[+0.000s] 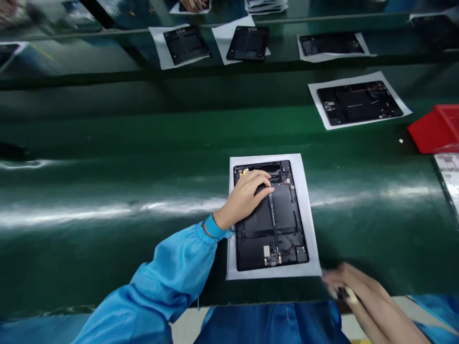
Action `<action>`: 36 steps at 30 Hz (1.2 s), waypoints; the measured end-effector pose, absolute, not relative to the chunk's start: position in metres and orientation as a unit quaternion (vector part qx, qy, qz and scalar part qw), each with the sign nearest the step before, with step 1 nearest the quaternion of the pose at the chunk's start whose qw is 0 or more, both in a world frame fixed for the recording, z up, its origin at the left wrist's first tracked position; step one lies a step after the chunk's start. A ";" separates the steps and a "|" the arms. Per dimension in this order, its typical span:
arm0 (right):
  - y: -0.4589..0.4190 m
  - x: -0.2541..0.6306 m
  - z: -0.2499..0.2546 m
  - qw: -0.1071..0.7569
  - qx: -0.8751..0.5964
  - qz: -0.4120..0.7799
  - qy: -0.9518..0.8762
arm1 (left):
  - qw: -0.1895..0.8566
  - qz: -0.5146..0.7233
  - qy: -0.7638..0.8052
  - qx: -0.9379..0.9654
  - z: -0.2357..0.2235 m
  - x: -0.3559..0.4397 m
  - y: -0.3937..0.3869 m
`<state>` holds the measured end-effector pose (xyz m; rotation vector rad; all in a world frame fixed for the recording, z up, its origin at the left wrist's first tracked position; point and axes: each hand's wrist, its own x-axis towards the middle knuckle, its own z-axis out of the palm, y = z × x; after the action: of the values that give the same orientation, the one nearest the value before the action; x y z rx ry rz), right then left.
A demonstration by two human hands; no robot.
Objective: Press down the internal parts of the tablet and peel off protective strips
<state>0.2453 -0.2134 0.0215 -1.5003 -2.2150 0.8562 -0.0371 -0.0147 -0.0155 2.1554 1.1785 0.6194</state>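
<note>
An opened tablet (258,224), its inside facing up, lies on a white sheet (308,215) at the bench's front. Ribbon cable, dark flat panels and a small circuit board (273,259) show inside it. My left hand (251,196) rests over its upper part, fingers bent and a gap between thumb and forefinger, with nothing seen in it. Part of the tablet is hidden beneath that hand. At the sheet's lower right corner, my right hand (342,281) is blurred, its fingers curled around a small dark and cream item (347,294) that I cannot make out.
Another opened tablet (358,102) lies on paper at the back right. Several more lie on the raised shelf (201,71) behind. A red bin (437,129) stands at the right edge. A person's hand (193,5) shows at the far top.
</note>
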 end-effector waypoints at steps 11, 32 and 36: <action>-0.121 0.193 -0.025 0.158 -0.427 0.174 -0.873 | 0.268 0.211 0.454 0.823 -0.016 -0.033 -0.009; -0.121 0.191 -0.023 0.163 -0.428 0.166 -0.873 | 0.267 0.220 0.467 0.814 -0.019 -0.034 -0.011; -0.122 0.188 -0.022 0.161 -0.433 0.159 -0.872 | 0.258 0.220 0.463 0.819 -0.020 -0.033 -0.011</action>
<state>0.1882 -0.1216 -0.0223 -1.2372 -2.4919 0.4551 -0.0330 -0.0113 -0.0201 2.2203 1.2551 0.5952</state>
